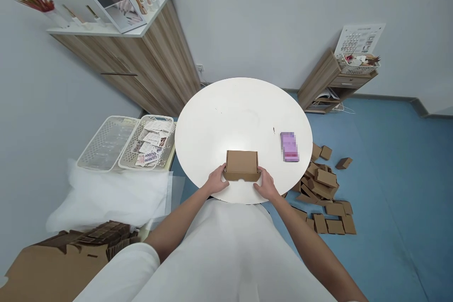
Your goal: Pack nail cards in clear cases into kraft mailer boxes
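Small cardboard box: the brown box [241, 163] is on the near part of the worktop [240, 113], between the two hands. Its lid looks closed, and its front side faces the person.
Left hand: the left hand [217, 181] touches the left end of the box, with the fingers at its side and the thumb near the front corner.
Right hand: the right hand [265, 184] touches the right end in the same manner.
State of the hands: they are apart from each other, with the box clamped between them.
Worktop: it is white and round, with a smooth surface.
Purple item: a purple item [289, 146], blurred by large pixels, lies on the right part of the worktop, well apart from the box.
Floor at right: many brown cardboard boxes [325, 177] lie in a loose pile on the blue floor [382, 174], beside the worktop.
Left side: two white plastic baskets [146, 144] stand side by side; the right one contains printed packets [153, 139], the left one contains clear plastic pieces. Below them in the view are white sheets [116, 198] and a large carton [60, 269] with folded cardboard.
Back: a wooden cabinet [159, 52] carries picture frames [115, 0]; a smaller cabinet [325, 80] stands at the right.
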A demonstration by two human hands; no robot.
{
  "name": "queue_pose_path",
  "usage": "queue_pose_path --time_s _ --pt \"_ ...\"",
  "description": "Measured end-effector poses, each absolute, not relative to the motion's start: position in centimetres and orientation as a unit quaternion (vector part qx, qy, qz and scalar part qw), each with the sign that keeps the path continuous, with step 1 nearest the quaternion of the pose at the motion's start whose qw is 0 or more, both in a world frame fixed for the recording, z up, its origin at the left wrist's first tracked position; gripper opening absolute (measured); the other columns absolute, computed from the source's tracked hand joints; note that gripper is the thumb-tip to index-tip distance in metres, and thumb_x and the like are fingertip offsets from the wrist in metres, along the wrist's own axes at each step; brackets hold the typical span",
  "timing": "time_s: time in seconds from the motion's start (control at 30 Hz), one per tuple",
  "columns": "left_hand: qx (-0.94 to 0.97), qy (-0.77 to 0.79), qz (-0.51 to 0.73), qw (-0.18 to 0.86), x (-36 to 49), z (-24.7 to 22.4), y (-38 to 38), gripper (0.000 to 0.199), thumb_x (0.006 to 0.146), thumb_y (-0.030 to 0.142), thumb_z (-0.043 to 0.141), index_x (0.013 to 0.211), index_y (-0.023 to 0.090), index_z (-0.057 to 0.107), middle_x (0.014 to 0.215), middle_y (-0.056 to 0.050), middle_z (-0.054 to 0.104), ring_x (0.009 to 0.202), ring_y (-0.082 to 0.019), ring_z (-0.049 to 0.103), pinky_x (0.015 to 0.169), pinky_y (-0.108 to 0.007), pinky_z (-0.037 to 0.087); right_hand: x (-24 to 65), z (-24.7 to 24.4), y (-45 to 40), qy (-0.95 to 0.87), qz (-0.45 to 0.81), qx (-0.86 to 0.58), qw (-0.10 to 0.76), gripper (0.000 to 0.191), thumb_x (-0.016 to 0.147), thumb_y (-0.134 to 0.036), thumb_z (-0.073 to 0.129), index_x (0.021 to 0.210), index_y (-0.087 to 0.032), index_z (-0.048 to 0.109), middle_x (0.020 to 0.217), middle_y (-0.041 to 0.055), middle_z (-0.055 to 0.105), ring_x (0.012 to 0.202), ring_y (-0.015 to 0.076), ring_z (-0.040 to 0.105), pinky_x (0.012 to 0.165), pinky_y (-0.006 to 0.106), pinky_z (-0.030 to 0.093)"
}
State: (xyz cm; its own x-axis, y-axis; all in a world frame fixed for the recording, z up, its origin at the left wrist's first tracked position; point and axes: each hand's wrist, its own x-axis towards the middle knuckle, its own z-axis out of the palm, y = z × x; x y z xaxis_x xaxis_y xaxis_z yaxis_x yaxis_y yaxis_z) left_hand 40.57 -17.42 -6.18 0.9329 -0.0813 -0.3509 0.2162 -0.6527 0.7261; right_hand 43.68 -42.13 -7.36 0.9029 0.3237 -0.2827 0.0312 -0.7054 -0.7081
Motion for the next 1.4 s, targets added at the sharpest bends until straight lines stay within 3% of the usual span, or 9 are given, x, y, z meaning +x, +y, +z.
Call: queue_pose_path --time_s 0.17,0.33,0.47,0.6,0.73,0.83,0.93,1.1,1.4 --pt "0.877 0.035 -0.16 0.451 40.1 -5.2 -17.9 0.084 0.057 0.018 0.061 0.133 0.021 0.025 0.122 -0.01 0.046 0.113 -0.026 0.043 0.09 -0.037 0.037 43.4 -7.5 -41.6 -0.099 0.209 -0.876 0.423 0.073 0.065 -0.021 0.054 0.13 -0.023 0.022 0.129 0.0081 0.037 0.117 0.0227 0.038 0.098 0.041 0.029" --pt "0.888 0.014 -0.126 0.441 40.7 -3.4 -17.2 0.086 0.059 0.041 0.067 0.132 0.019 0.027 0.114 -0.011 0.047 0.105 -0.025 0.046 0.086 -0.035 0.039 44.9 -5.8 -42.4 -0.096 0.208 -0.833 0.503 0.065 0.071 -0.033 0.053 0.131 -0.026 0.028 0.125 0.0083 0.04 0.111 0.0216 0.043 0.091 0.039 0.038" --pt "0.903 0.045 -0.135 0.405 42.3 -2.8 -17.3 0.041 0.078 0.047 0.045 0.109 0.02 0.051 0.095 -0.008 0.054 0.087 -0.022 0.053 0.074 -0.034 0.042 46.6 -4.3 -42.6 -0.082 0.238 -0.832 0.495 0.049 0.081 -0.044 0.039 0.127 -0.026 0.039 0.11 0.0064 0.05 0.104 0.0198 0.048 0.09 0.037 0.038" --pt "0.916 0.093 -0.156 0.358 43.7 -3.0 -17.8 0.031 0.082 0.044 0.04 0.09 0.019 0.057 0.082 -0.008 0.054 0.078 -0.023 0.055 0.066 -0.032 0.041 47.7 -3.4 -41.9 -0.056 0.241 -0.849 0.466 0.05 0.083 -0.05 0.033 0.124 -0.024 0.044 0.103 0.0066 0.054 0.106 0.0209 0.047 0.094 0.037 0.032" --pt "0.931 0.089 -0.125 0.331 44.0 -3.3 -17.9 0.036 0.083 0.043 0.038 0.104 0.017 0.052 0.088 -0.008 0.051 0.077 -0.021 0.053 0.066 -0.032 0.041 48.3 -2.7 -41.2 -0.032 0.219 -0.858 0.463 0.049 0.082 -0.054 0.031 0.114 -0.024 0.053 0.107 0.0068 0.053 0.105 0.0211 0.046 0.092 0.033 0.033" --pt "0.936 0.078 -0.105 0.327 43.8 -3.3 -17.7 0.043 0.082 0.041 0.042 0.118 0.018 0.043 0.091 -0.007 0.049 0.081 -0.02 0.052 0.069 -0.031 0.041 48.6 -2.0 -41.0 -0.046 0.223 -0.862 0.453 0.045 0.082 -0.054 0.031 0.099 -0.024 0.06 0.095 0.0058 0.057 0.101 0.0222 0.047 0.086 0.033 0.036" --pt "0.932 0.055 -0.09 0.347 43.7 -3.3 -17.5 0.043 0.081 0.038 0.044 0.119 0.019 0.042 0.091 -0.006 0.05 0.085 -0.02 0.051 0.072 -0.031 0.042 48.8 -1.5 -40.9 -0.042 0.237 -0.853 0.463 0.045 0.08 -0.054 0.031 0.09 -0.024 0.062 0.086 0.004 0.06 0.088 0.0219 0.051 0.078 0.032 0.039" --pt "0.928 0.038 -0.061 0.366 43.5 -3.0 -17.3 0.045 0.079 0.035 0.05 0.121 0.021 0.04 0.094 -0.005 0.053 0.086 -0.019 0.051 0.073 -0.031 0.042 48.6 -1.0 -40.7 0.001 0.263 -0.821 0.507 0.047 0.078 -0.054 0.035 0.1 -0.022 0.061 0.086 0.003 0.061 0.07 0.0177 0.053 0.066 0.031 0.042" --pt "0.919 0.025 -0.024 0.392 43.5 -3.1 -17.0 0.041 0.071 0.032 0.06 0.109 0.02 0.051 0.083 -0.002 0.055 0.076 -0.017 0.052 0.071 -0.031 0.045 47.9 -0.7 -40.7 0.033 0.272 -0.797 0.538 0.047 0.076 -0.048 0.043 0.112 -0.02 0.056 0.096 0.0051 0.059 0.076 0.016 0.052 0.073 0.031 0.043"
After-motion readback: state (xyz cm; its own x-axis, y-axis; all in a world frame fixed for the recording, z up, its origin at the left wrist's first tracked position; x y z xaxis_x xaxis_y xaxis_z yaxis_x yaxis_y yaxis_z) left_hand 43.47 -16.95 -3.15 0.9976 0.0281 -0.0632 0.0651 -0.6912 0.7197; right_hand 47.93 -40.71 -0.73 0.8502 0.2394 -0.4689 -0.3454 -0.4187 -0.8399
